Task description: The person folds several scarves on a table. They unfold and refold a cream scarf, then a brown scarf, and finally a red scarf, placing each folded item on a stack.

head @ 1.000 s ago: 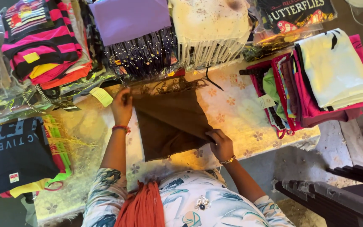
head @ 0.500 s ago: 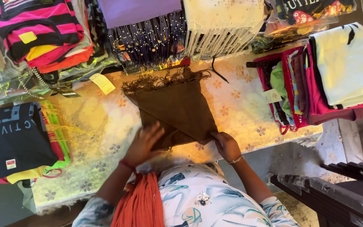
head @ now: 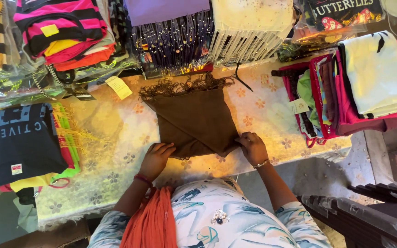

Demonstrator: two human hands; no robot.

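— Where's the cloth?

— I see one brown fringed cloth point(head: 194, 121) lying folded flat at the middle of the table point(head: 116, 133), fringe along its far edge, its near edge close to the table's near rim.

— And the hands?

— My left hand point(head: 156, 158) rests palm down at the cloth's near left corner, fingers spread and loosely curled, gripping nothing. My right hand point(head: 252, 148) sits on the near right corner, fingers bent and pinching the folded edge.

— Room to move?

— Bare flowered tabletop lies left of the cloth and a narrower strip right. Beyond that, one dark printed shirt point(head: 17, 140) far left, one stack of pink and cream garments point(head: 368, 82) right, and two fringed pieces, purple point(head: 173, 27) and cream point(head: 249, 27), crowding the far edge.
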